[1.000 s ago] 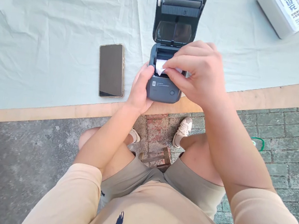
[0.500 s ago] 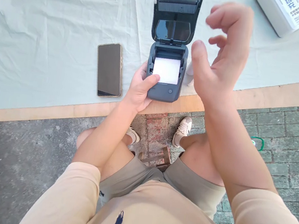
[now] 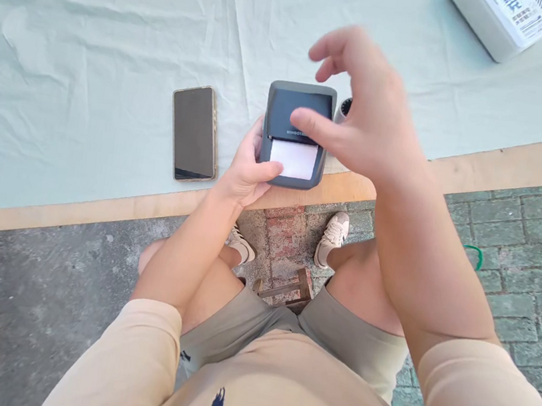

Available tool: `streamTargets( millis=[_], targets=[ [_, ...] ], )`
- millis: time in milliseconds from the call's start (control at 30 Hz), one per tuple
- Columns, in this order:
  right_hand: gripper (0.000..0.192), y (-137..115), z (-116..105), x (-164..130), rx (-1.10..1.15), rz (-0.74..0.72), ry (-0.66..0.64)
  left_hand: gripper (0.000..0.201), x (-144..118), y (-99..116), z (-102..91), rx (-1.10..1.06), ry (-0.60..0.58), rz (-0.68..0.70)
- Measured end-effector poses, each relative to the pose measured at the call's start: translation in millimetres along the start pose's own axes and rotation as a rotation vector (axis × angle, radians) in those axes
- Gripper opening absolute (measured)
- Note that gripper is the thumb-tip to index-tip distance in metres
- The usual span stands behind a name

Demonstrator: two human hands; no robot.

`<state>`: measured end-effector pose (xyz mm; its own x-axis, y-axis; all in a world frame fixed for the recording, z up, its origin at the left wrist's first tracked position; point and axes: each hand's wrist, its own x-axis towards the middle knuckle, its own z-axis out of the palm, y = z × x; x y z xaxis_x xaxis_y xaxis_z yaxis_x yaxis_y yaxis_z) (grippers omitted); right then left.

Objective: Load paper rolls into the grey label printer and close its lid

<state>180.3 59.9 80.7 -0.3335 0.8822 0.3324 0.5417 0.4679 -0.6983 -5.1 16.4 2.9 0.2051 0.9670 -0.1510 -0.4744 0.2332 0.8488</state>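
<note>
My left hand (image 3: pixel 252 167) grips a small dark label printer (image 3: pixel 290 184) from its left side at the table's front edge. The printer's lid (image 3: pixel 284 107) is down, and white label paper (image 3: pixel 300 161) sticks out below it. My left thumb presses on the paper's left side. Above the lid's right part hovers my right hand (image 3: pixel 365 109), fingers apart and curved, holding nothing. Its thumb covers some of the lid. Partly hidden behind this hand, a small light cylindrical object with a dark end (image 3: pixel 345 108) stands to the right of the printer.
A phone (image 3: pixel 195 133) with a dark screen lies left of the printer on a pale cloth (image 3: pixel 90 90). At the far right is a white box (image 3: pixel 502 24) with a printed label. The table's wooden edge (image 3: pixel 514 160) runs in front; below are my knees and a wooden stool (image 3: pixel 289 289).
The printer's lid, upright before, has swung down shut over the paper roll. My right hand has moved left and nearer, over the lid. My left hand keeps its hold.
</note>
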Motion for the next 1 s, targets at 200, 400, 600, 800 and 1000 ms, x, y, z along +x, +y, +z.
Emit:
streamTargets(
  millis=[200,400,600,800,1000],
  targets=[
    [0.050,-1,17,-6,-0.135,0.054,-0.150,0.046,2,8,2.9,-0.161,0.033,-0.024],
    [0.051,-20,23,-10,-0.224,0.095,-0.178,0.035,9,5,0.3,-0.154,0.147,-0.021],
    [0.051,-17,16,-7,-0.153,0.175,-0.182,0.028,11,2,0.0,-0.094,0.242,-0.026],
    [0.044,-19,2,-6,-0.232,0.082,-0.161,0.026,16,3,-2.7,-0.124,0.258,-0.010],
    [0.028,-16,7,-4,-0.224,0.129,0.051,0.038,17,6,2.9,-0.138,0.230,-0.013]
  ],
)
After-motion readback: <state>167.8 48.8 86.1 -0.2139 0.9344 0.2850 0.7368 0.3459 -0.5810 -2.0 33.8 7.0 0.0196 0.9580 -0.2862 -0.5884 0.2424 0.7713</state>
